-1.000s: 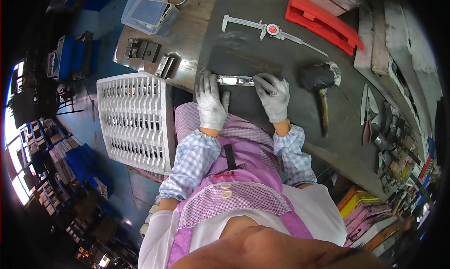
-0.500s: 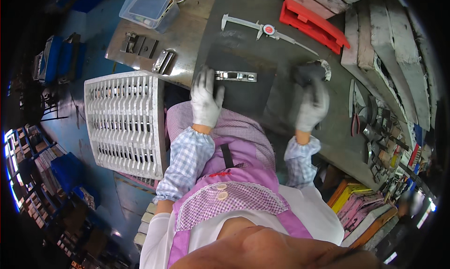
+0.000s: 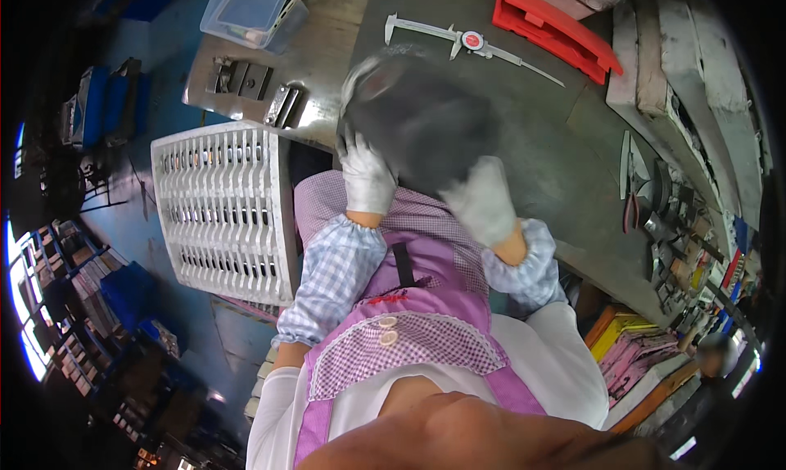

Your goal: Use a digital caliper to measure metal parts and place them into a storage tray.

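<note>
My gloved right hand [image 3: 486, 201] is closed on a large dark object [image 3: 430, 122], smeared by motion, with a whitish edge at its upper left. I cannot make out its kind. It is over the table's front part and hides the black mat and the shiny metal part seen there earlier. My left hand [image 3: 366, 175], also in a white glove, is at the near left edge of that dark shape, its fingers stretched and its thumb apart. Beyond lies a dial caliper [image 3: 471, 41] on the dark table [image 3: 544, 171].
A red tray-like holder [image 3: 557, 32] is at the far right, beside worn white boxes [image 3: 679, 61]. Pliers [image 3: 631, 212] lie at the right. On the left stand a white slotted rack [image 3: 225, 212] with shiny parts, a clear plastic box [image 3: 250, 13] and small metal blocks [image 3: 246, 79].
My right hand has swung left with the dark object, which now covers the mat and metal part. My left hand stays in nearly the same place.
</note>
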{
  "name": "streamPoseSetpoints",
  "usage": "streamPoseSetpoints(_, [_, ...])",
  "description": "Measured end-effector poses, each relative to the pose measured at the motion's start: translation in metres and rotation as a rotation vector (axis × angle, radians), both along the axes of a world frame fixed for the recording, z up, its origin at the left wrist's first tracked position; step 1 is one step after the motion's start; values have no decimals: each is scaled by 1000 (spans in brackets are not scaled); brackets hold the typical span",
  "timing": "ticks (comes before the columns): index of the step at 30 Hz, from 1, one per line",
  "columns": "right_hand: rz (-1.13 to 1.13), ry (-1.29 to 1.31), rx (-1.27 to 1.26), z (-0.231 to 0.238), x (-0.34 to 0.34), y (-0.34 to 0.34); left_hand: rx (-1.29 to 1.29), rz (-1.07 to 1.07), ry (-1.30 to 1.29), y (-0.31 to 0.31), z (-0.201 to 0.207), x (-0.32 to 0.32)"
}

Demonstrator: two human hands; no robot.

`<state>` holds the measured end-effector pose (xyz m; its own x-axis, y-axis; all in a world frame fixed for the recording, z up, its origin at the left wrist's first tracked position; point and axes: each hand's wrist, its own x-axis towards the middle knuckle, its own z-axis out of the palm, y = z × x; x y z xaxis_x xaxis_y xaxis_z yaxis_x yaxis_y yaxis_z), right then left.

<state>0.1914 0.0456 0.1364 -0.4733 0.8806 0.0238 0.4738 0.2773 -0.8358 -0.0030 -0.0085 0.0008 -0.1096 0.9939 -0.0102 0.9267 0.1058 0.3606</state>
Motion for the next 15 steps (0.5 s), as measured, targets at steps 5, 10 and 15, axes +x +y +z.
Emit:
streamPoseSetpoints(5, [-240, -609, -54, 2, 69, 18, 158, 50, -3, 2, 4, 3])
streamPoseSetpoints(10, [-543, -533, 560, -28, 94, 25, 239, 51, -17, 9, 6, 4])
streamPoseSetpoints(15, [-270, -140, 419, -118, 5, 22, 254, 21, -24, 8, 5, 2])
